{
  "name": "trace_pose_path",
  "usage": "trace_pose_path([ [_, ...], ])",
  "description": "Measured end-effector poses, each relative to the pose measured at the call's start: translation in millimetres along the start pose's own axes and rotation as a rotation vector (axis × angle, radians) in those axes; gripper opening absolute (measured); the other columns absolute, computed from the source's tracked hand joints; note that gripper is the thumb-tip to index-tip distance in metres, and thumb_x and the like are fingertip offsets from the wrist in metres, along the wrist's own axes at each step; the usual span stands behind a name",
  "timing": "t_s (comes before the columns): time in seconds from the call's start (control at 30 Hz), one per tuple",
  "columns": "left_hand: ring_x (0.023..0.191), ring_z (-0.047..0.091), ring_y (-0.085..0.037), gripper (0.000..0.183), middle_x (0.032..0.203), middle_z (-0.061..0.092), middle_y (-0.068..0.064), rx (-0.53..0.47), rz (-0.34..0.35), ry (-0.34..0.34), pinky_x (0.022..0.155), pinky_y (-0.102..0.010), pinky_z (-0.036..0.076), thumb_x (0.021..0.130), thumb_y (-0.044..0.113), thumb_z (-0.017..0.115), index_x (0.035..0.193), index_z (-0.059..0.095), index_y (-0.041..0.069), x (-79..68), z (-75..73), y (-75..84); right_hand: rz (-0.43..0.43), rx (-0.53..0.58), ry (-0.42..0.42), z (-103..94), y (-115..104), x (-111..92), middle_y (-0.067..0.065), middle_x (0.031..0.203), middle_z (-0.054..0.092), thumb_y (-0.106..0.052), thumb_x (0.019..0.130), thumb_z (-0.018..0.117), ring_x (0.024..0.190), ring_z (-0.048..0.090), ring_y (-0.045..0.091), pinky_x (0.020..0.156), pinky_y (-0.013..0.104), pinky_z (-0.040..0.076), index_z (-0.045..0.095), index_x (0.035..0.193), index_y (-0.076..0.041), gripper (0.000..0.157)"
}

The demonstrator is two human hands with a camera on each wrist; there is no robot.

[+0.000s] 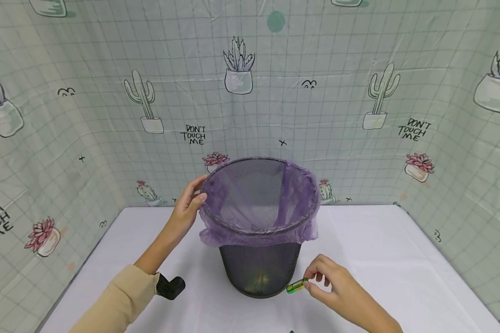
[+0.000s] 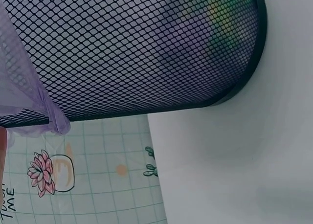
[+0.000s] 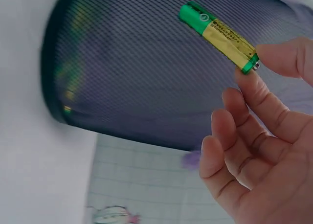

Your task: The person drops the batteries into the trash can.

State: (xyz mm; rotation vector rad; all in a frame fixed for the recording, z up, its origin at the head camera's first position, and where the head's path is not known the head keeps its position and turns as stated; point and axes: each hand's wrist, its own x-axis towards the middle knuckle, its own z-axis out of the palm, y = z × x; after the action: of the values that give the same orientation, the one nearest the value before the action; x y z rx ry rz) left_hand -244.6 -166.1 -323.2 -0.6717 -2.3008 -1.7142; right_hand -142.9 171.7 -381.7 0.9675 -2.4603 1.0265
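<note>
A black mesh wastebasket [image 1: 260,268] stands upright on the white table, lined with a thin purple plastic bag [image 1: 254,238] folded over its rim. My left hand [image 1: 187,203] holds the left side of the rim, thumb toward me; only a sliver of it shows in the left wrist view. Thumb and index finger of my right hand [image 1: 335,286] pinch one end of a green and yellow battery [image 3: 220,37]. The battery is low in front of the basket's right side, its metal tip toward the hand. Blurred green and yellow shapes [image 2: 222,23] show through the mesh near the bottom.
White cloth covers the table [image 1: 371,245]. A patterned curtain [image 1: 283,115] with cacti encloses the back and sides. A black device [image 1: 171,286] sits at the left sleeve cuff. A small green tip [image 1: 291,331] pokes in at the bottom edge.
</note>
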Motion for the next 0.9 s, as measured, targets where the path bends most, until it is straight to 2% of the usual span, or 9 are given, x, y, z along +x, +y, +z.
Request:
trace_pose_path([
  [0.23,0.124,0.038,-0.039,0.049,0.143,0.029,-0.022,0.004,0.011,0.002,0.1,-0.056,0.031,0.098,0.013,0.035,0.145,0.025,0.003,-0.7,-0.1,-0.7,-0.051,-0.043,0.019,-36.8,-21.3,23.2,-0.01,0.09,0.055,-0.007,0.085,0.064,0.076,0.045,-0.002,0.062,0.018,0.041,0.058,0.09,-0.02,0.015],
  [0.47,0.125,0.038,-0.039,0.049,0.144,0.028,-0.021,-0.002,0.003,0.0,0.1,-0.056,0.031,0.098,0.013,0.036,0.145,0.025,0.005,0.1,0.7,-2.1,-0.147,-0.057,0.128,-61.0,-37.9,46.1,-0.011,0.095,0.055,0.0,0.08,0.067,0.079,0.047,0.001,0.067,0.015,0.038,0.06,0.096,-0.023,0.03],
  [0.6,0.125,0.037,-0.039,0.049,0.145,0.027,-0.021,-0.002,-0.005,-0.004,0.101,-0.057,0.03,0.098,0.015,0.035,0.145,0.024,0.005,-0.9,0.8,-1.7,-0.112,-0.059,0.185,-69.2,-47.4,59.7,-0.01,0.098,0.057,-0.001,0.081,0.067,0.08,0.048,0.002,0.069,0.016,0.038,0.062,0.097,-0.022,0.027],
  [0.9,0.123,0.038,-0.039,0.049,0.143,0.029,-0.022,0.011,0.017,0.008,0.099,-0.057,0.031,0.098,0.014,0.035,0.145,0.025,0.004,-0.7,0.3,-0.9,-0.038,0.073,0.191,-74.4,-52.3,86.0,-0.009,0.095,0.056,-0.004,0.087,0.06,0.08,0.052,0.004,0.071,0.018,0.042,0.061,0.094,-0.016,0.014],
])
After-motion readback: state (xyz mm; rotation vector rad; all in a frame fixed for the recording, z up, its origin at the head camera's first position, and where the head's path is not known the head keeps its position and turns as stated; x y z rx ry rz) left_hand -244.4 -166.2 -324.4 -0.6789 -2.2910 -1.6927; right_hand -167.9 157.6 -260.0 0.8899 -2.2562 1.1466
